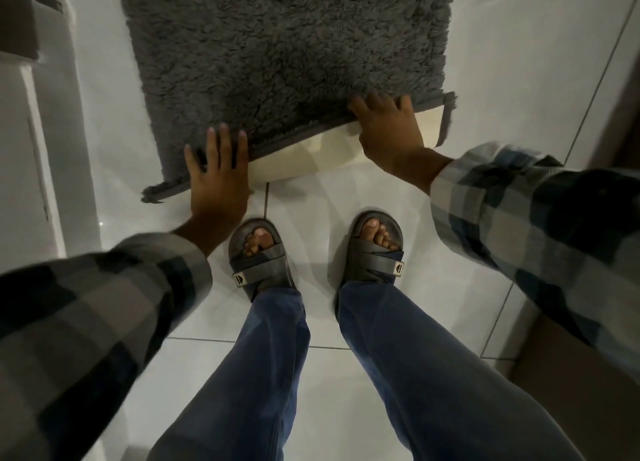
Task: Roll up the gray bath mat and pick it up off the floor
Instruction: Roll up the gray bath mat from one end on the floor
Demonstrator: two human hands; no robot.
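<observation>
A shaggy gray bath mat lies on the white tiled floor in front of my feet. Its near edge is lifted and turned over, so the cream underside shows between my hands. My right hand grips that raised edge near the right corner, fingers over the pile. My left hand lies on the near edge by the left corner with fingers spread, and that corner still rests flat on the floor. The far end of the mat runs out of the frame at the top.
My two feet in gray sandals stand just short of the mat. A white cabinet or door frame runs along the left. A brown edge borders the floor on the right.
</observation>
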